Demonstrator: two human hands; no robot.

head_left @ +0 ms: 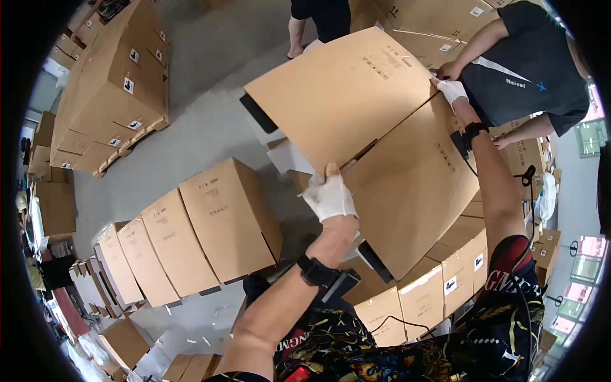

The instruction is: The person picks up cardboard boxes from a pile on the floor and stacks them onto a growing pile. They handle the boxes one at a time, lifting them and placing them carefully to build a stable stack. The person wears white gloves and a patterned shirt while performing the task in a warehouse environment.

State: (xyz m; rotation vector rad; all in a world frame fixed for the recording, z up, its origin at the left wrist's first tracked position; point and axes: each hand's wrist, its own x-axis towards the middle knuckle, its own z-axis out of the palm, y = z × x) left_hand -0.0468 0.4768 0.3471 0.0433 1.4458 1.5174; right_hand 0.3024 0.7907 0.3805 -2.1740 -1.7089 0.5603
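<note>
Two large brown cardboard boxes lie side by side before me, split by a narrow dark gap. My left hand (330,196), in a white glove with bare fingertips, grips the far box (337,95) at its near left corner, thumb up by the gap. At the gap's other end, my white-gloved right hand (452,93) holds that box's right corner; its fingertips are partly hidden. The near box (407,184) lies under and between my forearms. Black pieces show at the boxes' left edges, one by the far box (258,113) and one by the near box (375,260).
A co-worker in a dark shirt (522,63) stands at the right, a hand close to mine. Another person's legs (318,19) show at the top. Several upright cartons (226,216) form a row on the left. Behind them is a loaded pallet (130,145). More cartons (423,296) sit below right.
</note>
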